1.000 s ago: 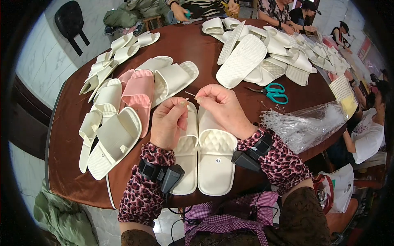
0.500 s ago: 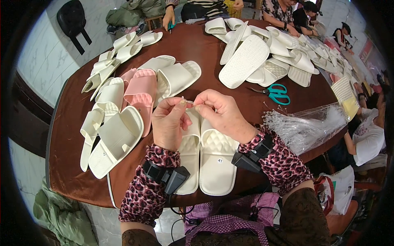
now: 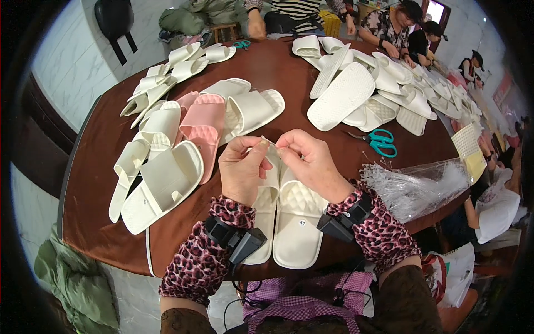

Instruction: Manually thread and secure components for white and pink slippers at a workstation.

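Pinched between the fingertips of my left hand [image 3: 240, 175] and my right hand [image 3: 312, 167] is a thin whitish plastic loop fastener [image 3: 270, 142], its two ends close together. Both hands are closed, over the toe end of a pair of cream slide slippers. The left slipper [image 3: 266, 234] lies partly under my left hand and wrist. Beside it, the right slipper [image 3: 298, 240] has a small round sticker on its heel; its strap is mostly hidden by my right hand. Whether the fastener passes through the slippers cannot be made out.
Cream slippers [image 3: 161, 186] and a pink slipper [image 3: 203, 122] lie to the left. A heap of cream slippers [image 3: 345, 94] is at the far right. Teal-handled scissors [image 3: 382, 143] rest near a clear bag of fasteners [image 3: 414, 186]. Co-workers sit across the table [image 3: 267, 67].
The view has shifted slightly, so the table's contents sit a little lower and more to the right. My hands stay together, still pinching the fastener. The person opposite has let go of the far scissors.
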Demonstrator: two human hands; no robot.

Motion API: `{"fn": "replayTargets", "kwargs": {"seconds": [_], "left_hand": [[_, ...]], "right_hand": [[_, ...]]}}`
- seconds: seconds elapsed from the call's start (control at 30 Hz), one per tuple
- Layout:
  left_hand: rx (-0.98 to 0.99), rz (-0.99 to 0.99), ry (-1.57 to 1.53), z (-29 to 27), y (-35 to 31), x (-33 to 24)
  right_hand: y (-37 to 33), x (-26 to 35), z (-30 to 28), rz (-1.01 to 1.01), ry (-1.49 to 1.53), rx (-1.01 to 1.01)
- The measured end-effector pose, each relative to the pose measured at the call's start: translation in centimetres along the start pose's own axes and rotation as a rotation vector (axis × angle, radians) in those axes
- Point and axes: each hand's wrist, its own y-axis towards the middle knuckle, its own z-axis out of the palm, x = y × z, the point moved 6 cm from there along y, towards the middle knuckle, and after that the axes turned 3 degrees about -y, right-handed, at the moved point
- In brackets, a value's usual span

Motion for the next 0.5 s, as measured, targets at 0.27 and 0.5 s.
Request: {"fn": "replayTargets", "kwargs": {"seconds": [0.27, 0.5], "left_hand": [[-0.026, -0.020, 0.049, 0.0, -0.1, 0.0], [-0.018, -0.014, 0.096, 0.0, -0.2, 0.0]], "right_hand": [[-0.2, -1.1, 0.1, 0.031, 0.041, 0.000], [-0.3, -0.2, 0.5, 0.034, 0.095, 0.027]]}}
